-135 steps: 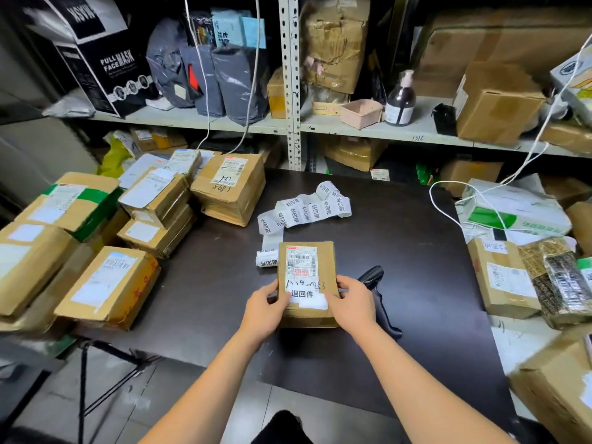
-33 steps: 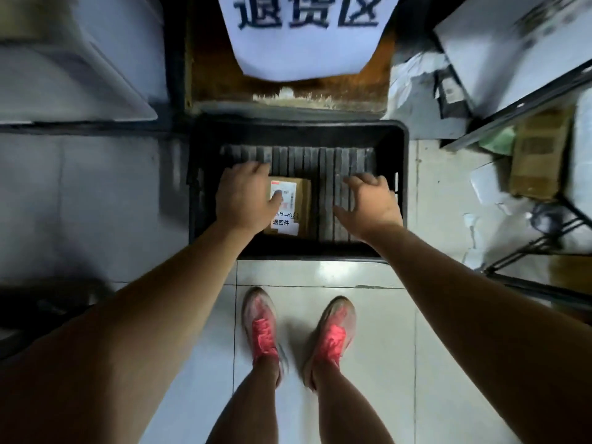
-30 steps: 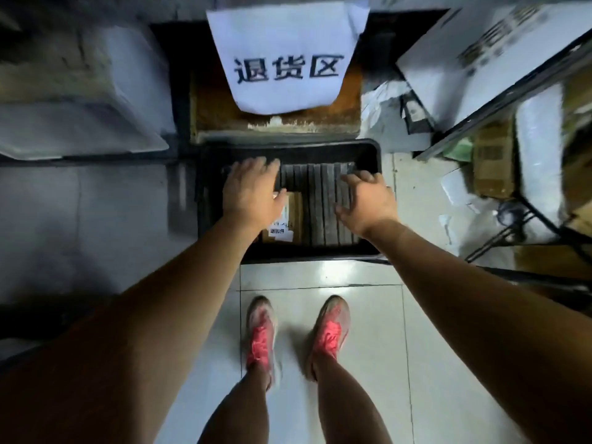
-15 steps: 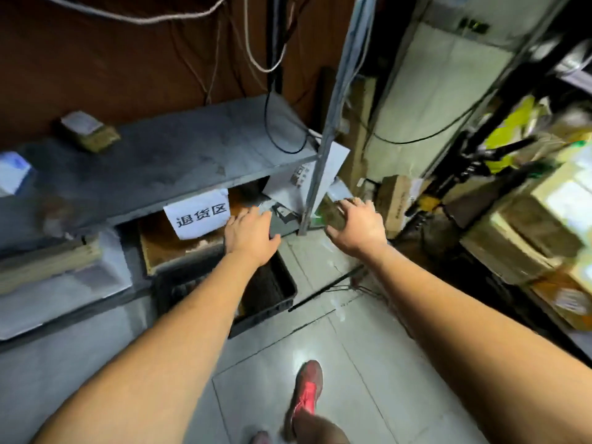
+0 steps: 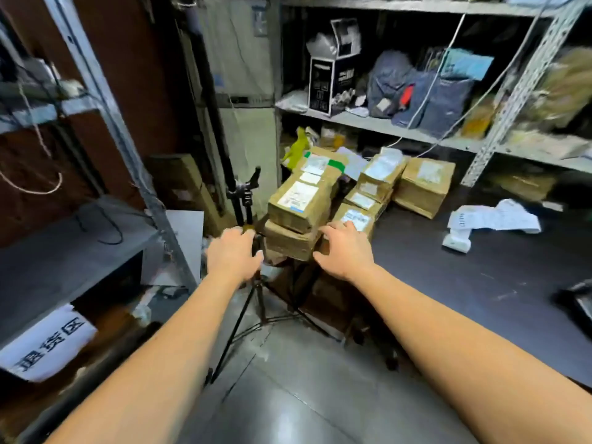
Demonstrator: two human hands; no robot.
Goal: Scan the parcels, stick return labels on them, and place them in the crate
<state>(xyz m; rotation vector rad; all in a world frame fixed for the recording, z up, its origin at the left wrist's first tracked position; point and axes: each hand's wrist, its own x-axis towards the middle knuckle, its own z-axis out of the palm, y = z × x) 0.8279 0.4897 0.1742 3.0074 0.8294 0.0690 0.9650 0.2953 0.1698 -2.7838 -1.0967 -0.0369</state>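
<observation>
Both my arms reach forward, palms down. My left hand (image 5: 234,255) and right hand (image 5: 345,251) hold nothing, fingers loosely spread; cardboard parcels (image 5: 299,208) sit just beyond.

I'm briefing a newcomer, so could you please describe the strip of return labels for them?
Find the dark table below the metal shelving. Right of its cardboard parcels lies the label strip. It alone is a loose white paper ribbon; the neighbours are brown boxes.

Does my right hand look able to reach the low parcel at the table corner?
Probably yes: the right hand is empty, fingers spread, just in front of that parcel, with nothing between them. The taller stack sits beside it, not over it.
</observation>
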